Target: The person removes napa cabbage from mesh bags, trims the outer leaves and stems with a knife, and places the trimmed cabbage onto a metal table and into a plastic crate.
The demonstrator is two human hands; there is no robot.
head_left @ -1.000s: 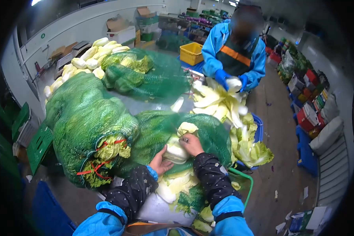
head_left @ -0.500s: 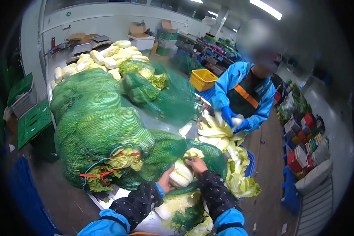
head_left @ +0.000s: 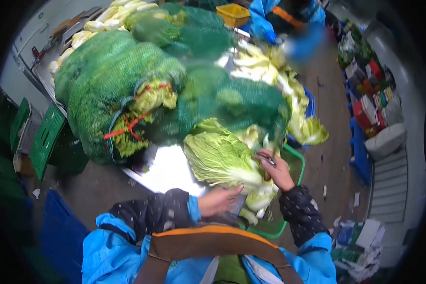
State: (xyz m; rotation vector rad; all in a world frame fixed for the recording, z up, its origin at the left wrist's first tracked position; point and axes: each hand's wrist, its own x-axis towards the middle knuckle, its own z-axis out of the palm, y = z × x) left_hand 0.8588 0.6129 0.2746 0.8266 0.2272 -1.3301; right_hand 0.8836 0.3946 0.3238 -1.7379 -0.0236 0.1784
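The cabbage (head_left: pixel 217 154) lies near the bench's (head_left: pixel 168 170) edge, its base (head_left: pixel 251 179) toward the right hand (head_left: pixel 278 171), whose fingers grip a small dark tool (head_left: pixel 270 160). The left hand's (head_left: pixel 217 201) fingers are loose beside it. Base work seems in hand; continuing calls for steadying.

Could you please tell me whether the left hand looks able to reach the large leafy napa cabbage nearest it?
Probably yes: the left hand is open and looks empty, close beside the napa cabbage's near end, with nothing visible between them.
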